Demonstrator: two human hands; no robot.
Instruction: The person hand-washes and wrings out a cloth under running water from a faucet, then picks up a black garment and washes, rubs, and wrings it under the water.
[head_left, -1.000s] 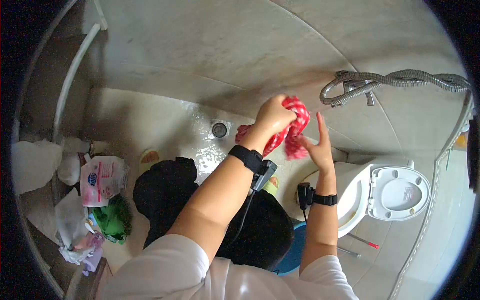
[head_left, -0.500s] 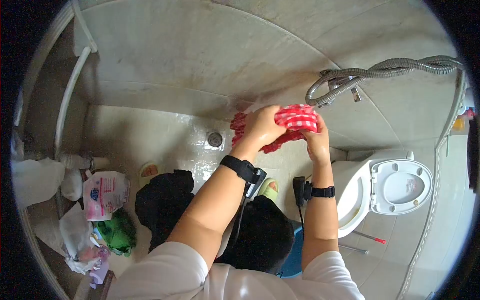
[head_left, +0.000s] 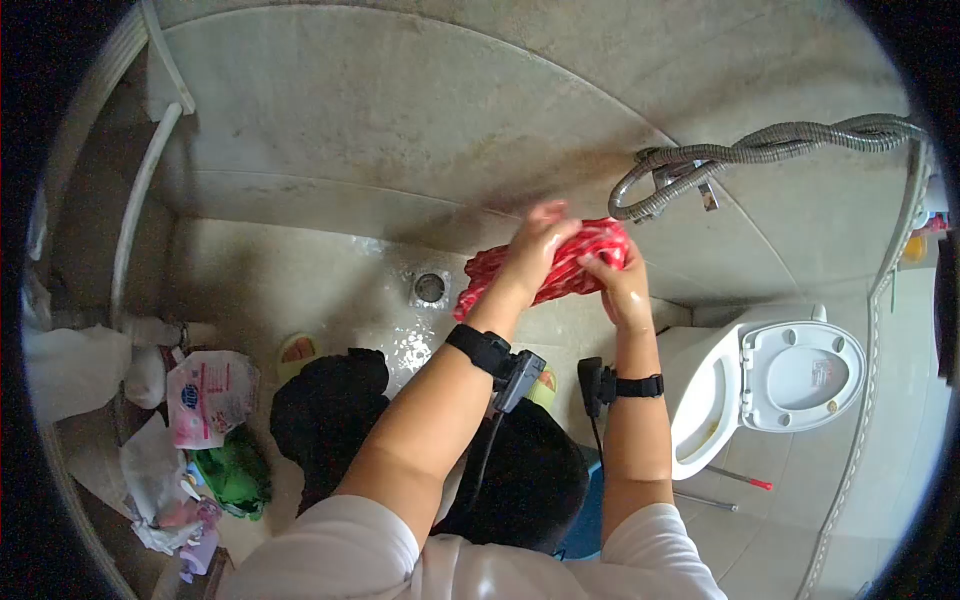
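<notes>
A wet-looking red-and-white checked cloth (head_left: 570,275) is bunched between my hands above the tiled floor, near the wall. My left hand (head_left: 535,250) is at its upper left side, with the thumb against the fabric; its raised fingers are blurred. My right hand (head_left: 622,285) grips the right end, thumb on top and fingers curled behind. Part of the cloth spreads out to the left, beyond my left wrist. Both wrists carry black straps with small devices.
A twisted metal shower hose (head_left: 760,150) hangs on the wall above the hands. The toilet (head_left: 705,400) stands at right with its lid up. A floor drain (head_left: 430,288) lies left of the cloth. Plastic packaging (head_left: 210,400) and a green bag (head_left: 232,475) are at far left.
The cloth has been crumpled tighter around my right hand. My left hand's fingers have lifted into view above the fabric, and my right thumb has moved inward over it.
</notes>
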